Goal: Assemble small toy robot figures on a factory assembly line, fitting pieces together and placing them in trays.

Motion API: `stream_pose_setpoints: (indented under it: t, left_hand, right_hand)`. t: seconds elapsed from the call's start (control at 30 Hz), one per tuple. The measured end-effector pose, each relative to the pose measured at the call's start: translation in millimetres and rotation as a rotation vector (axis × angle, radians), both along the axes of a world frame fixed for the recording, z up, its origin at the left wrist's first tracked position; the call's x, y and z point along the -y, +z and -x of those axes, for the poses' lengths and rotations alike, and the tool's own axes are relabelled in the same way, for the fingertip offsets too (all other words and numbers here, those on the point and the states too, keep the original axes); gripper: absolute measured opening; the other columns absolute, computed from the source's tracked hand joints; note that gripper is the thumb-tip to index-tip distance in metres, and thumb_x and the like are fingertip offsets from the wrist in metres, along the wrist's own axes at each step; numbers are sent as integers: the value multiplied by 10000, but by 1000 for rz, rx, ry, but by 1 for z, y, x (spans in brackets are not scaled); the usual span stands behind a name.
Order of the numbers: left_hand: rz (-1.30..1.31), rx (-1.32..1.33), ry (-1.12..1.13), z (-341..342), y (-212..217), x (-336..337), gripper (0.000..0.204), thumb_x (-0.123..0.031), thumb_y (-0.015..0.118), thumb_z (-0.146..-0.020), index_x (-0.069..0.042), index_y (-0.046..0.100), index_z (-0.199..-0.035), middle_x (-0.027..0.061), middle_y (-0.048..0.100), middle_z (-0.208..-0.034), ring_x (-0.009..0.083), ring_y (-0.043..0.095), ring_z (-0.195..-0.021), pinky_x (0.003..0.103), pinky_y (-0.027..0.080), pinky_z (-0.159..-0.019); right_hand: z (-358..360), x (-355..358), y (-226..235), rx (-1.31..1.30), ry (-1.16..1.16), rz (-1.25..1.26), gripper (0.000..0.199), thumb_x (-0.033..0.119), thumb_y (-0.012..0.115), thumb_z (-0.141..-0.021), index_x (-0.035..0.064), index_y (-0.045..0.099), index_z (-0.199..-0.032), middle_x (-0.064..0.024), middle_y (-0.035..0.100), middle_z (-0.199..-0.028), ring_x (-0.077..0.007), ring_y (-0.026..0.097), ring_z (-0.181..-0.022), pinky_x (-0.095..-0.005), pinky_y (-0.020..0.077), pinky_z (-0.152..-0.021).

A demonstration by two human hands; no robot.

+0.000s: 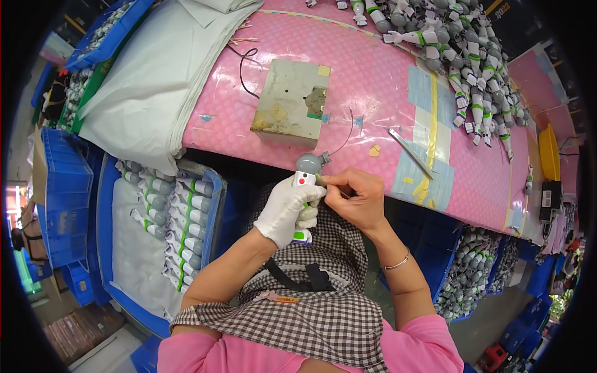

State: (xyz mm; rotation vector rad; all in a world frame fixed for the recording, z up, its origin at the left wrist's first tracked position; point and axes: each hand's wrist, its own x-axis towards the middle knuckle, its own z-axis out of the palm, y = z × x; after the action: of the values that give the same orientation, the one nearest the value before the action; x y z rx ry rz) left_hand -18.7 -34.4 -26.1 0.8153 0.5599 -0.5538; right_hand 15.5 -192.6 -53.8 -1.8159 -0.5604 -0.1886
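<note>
My left hand (286, 208), in a white glove, is wrapped around a small toy figure (305, 179) with a round grey head, a white body with red and dark dots, and green trim. The figure is held head-up over my lap, just off the table's near edge. My bare right hand (357, 196) is closed in a pinch close beside the figure's body. What sits between its fingertips is small and mostly hidden. Beside the figure's head is a small grey knobbed part (324, 157), and a thin curved wire (352, 127) rises behind it.
On the pink-covered table (217, 118) are a metal box (283, 99) with a cord, a metal ruler-like strip (411, 153) and a heap of toy figures (476, 93). A blue bin (217, 199) with rows of figures stands left; another bin (463, 267) of grey parts is right.
</note>
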Motion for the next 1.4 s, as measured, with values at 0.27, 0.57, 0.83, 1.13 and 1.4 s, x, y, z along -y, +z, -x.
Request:
stream_pose_setpoints:
  t: [0.27, 0.57, 0.83, 1.13, 1.4]
  left_hand:
    - [55, 32, -55, -1, 0, 3, 235, -59, 600, -826, -28, 535, -1050, -12, 442, -663, 53, 301, -411, 210, 257, -395]
    - [509, -103, 103, 9, 1, 1, 291, -80, 545, -861, 2, 529, -1141, 21, 507, -745, 74, 356, -500, 231, 312, -476]
    - [558, -114, 130, 7, -2, 16, 258, -82, 548, -851, 1, 525, -1095, 0, 469, -716, 62, 319, -483, 220, 283, -452]
    - [326, -34, 123, 11, 1, 30, 94, -70, 538, -853, -68, 460, -907, 9, 455, -704, 67, 333, -476, 217, 277, -437]
    - [233, -24, 151, 8, 2, 38, 115, -62, 531, -848, -62, 480, -951, 22, 472, -712, 75, 351, -486, 221, 289, -447]
  right_hand:
    - [-75, 77, 31, 141, -600, 262, 105, 72, 636, -832, 26, 687, -911, -32, 620, -704, -114, 563, -640, -255, 448, -601]
    - [-47, 87, 25, 198, -560, 757, 170, 129, 688, -762, 43, 648, -903, -105, 617, -926, -294, 562, -896, -403, 436, -753]
    - [-4, 44, 31, 144, -292, 298, 190, 15, 602, -833, 23, 606, -1023, -107, 520, -734, -238, 506, -602, -325, 417, -554]
    - [15, 36, 17, 37, -124, 456, 266, 117, 636, -844, 63, 630, -1105, -102, 531, -721, -238, 523, -578, -333, 423, -522]
    - [10, 33, 21, 61, -54, 458, 287, 200, 649, -833, 125, 641, -1110, -51, 548, -693, -235, 555, -542, -348, 426, -467]
